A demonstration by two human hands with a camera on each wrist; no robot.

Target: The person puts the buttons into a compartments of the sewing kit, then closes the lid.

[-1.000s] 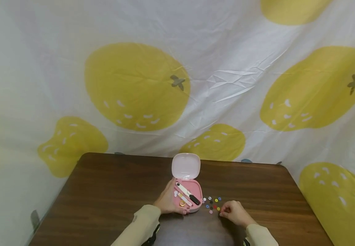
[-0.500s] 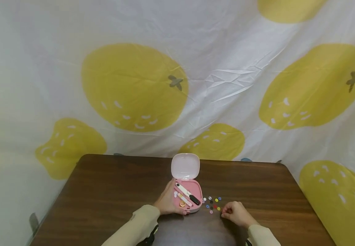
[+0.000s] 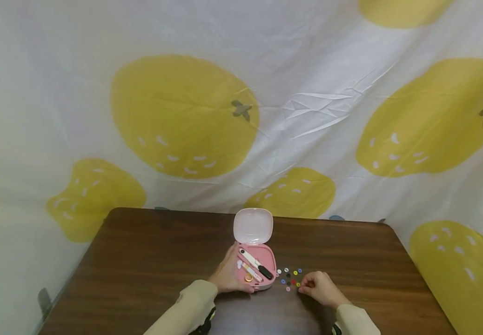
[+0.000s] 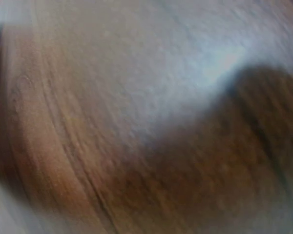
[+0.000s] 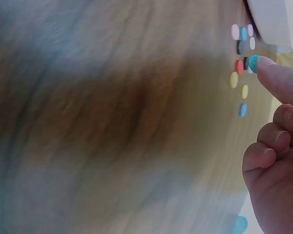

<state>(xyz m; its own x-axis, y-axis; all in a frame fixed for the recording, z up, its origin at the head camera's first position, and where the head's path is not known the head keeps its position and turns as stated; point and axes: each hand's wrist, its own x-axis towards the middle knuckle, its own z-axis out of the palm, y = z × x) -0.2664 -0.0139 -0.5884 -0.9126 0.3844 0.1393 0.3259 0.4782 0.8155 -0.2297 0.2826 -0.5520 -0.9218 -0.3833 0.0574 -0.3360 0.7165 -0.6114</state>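
Observation:
My left hand [image 3: 226, 274] holds the left side of an open pink case [image 3: 269, 253], thumb at its front edge. Inside lie a white tool with a black end [image 3: 255, 263], a pale strip-like item [image 3: 251, 271], a small gold ring-shaped piece [image 3: 248, 278] and white bits [image 3: 239, 264]. To the right of the case, my right hand [image 3: 321, 289] is low over the table beside scattered buttons. The right wrist view shows a teal button [image 5: 253, 64] pinched at the thumb tip, other fingers curled. Near it lie a red button [image 5: 240, 67] and a yellow button [image 5: 234, 79].
The case's pale lid [image 3: 253, 226] stands raised at the back. A dark wooden table [image 3: 162, 246] carries everything, with a lemon-patterned cloth [image 3: 291, 116] hanging behind it. The left wrist view shows mostly blurred tabletop.
My right hand shifts slightly right, then back left toward the buttons. My left hand and the case stay in place.

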